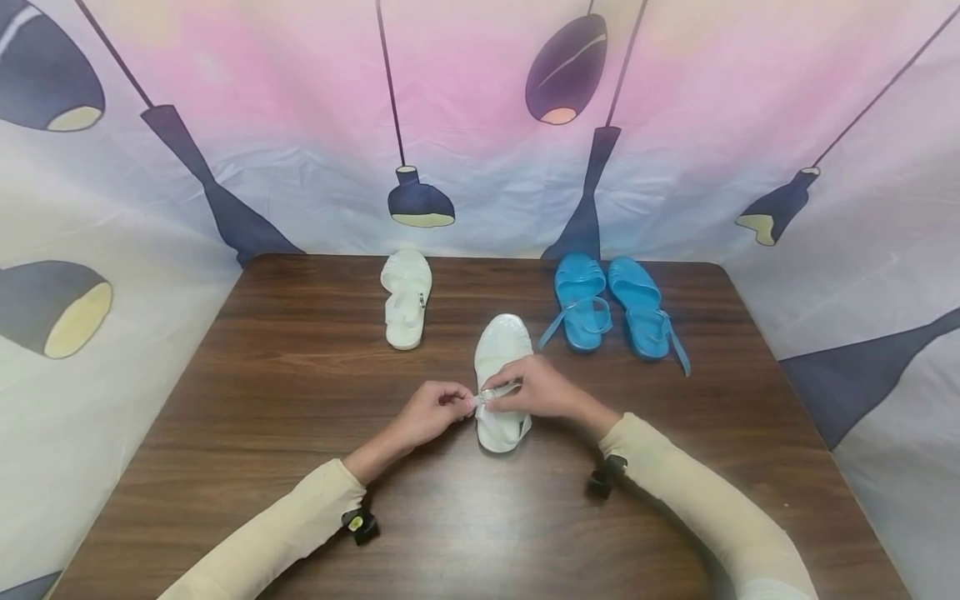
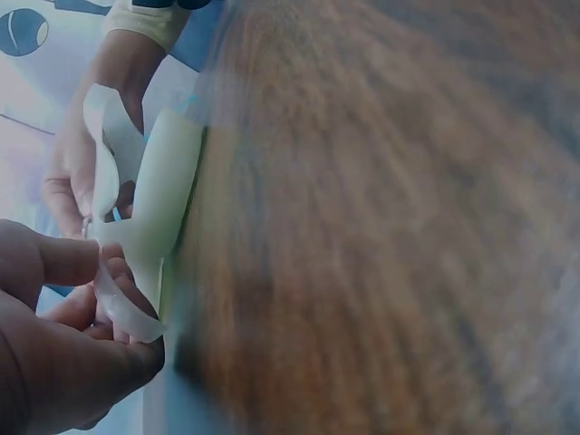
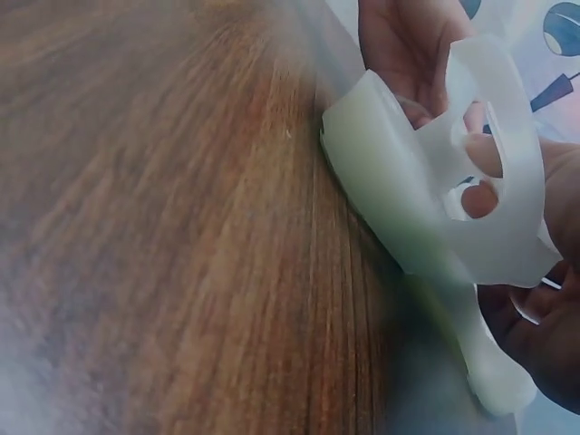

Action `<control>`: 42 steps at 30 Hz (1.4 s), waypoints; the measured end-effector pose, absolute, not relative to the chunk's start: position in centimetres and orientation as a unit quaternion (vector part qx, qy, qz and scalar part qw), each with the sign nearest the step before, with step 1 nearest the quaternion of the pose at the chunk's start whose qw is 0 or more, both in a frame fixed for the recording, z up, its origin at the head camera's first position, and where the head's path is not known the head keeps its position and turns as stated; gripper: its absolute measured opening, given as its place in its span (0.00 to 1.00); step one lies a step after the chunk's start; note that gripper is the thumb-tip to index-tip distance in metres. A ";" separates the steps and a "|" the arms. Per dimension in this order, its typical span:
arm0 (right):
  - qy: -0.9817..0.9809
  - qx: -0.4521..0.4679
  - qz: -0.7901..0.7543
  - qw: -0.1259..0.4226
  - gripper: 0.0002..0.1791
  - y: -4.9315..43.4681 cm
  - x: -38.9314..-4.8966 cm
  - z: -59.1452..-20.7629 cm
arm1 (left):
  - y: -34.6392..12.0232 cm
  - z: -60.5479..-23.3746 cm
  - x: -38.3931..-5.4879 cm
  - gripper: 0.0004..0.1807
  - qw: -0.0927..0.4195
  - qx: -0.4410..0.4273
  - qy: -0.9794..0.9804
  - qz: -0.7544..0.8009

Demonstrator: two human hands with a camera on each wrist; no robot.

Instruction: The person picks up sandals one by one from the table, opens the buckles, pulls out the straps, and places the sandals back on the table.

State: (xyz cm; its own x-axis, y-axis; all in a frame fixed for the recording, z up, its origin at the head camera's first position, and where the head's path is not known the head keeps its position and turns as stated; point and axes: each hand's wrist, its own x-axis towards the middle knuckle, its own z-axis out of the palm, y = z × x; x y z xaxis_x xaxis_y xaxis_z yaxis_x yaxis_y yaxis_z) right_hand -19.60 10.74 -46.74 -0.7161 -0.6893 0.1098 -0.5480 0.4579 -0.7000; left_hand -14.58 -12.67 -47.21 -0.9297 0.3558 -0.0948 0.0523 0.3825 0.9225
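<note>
A white sandal (image 1: 504, 337) lies on the table, toe pointing away, with both hands at its ankle strap. My left hand (image 1: 435, 410) is on its left side and pinches the strap's end (image 2: 127, 313) between thumb and fingers. From the right, my right hand (image 1: 542, 387) reaches over the sandal and pinches the strap near its small buckle (image 1: 483, 397). In the right wrist view the strap (image 3: 521, 172) stands up in a loop above the heel. The buckle's details are partly hidden by the fingers.
Another white sandal (image 1: 406, 321) stands farther back on the left, its strap lying across it. Two blue sandals (image 1: 581, 287) sit at the back right, straps hanging loose. Behind the wooden table (image 1: 300, 375) hangs a cloth backdrop (image 1: 315, 108) printed with lamps.
</note>
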 end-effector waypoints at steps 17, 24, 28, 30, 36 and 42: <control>0.843 -0.367 -0.384 0.090 0.13 10.7 -19.4 -47.0 | -12.3 -46.4 -14.6 0.07 0.151 0.119 0.834 0.518; 0.846 -0.364 -0.381 0.083 0.12 10.4 -19.2 -46.8 | -12.2 -46.2 -14.5 0.07 0.142 0.119 0.843 0.505; 0.848 -0.376 -0.368 0.069 0.13 10.2 -19.0 -46.7 | -12.3 -46.2 -14.4 0.07 0.143 0.118 0.844 0.503; 0.849 -0.380 -0.363 0.065 0.13 10.1 -18.9 -46.7 | -12.4 -46.3 -14.3 0.07 0.143 0.122 0.845 0.501; 0.848 -0.382 -0.363 0.062 0.13 10.1 -18.9 -46.7 | -12.4 -46.4 -14.4 0.07 0.141 0.133 0.845 0.498; 0.840 -0.399 -0.364 0.050 0.12 10.2 -18.9 -46.8 | -12.2 -46.5 -14.4 0.06 0.142 0.122 0.841 0.508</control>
State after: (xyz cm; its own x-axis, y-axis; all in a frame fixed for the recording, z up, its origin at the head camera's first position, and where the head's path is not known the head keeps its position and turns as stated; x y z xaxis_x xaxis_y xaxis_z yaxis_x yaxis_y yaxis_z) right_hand -18.95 10.17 -46.82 -0.6758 -0.7073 0.2074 -0.6346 0.4152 -0.6519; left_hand -14.37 -12.21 -46.48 -0.9304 0.3483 -0.1146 0.0606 0.4542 0.8889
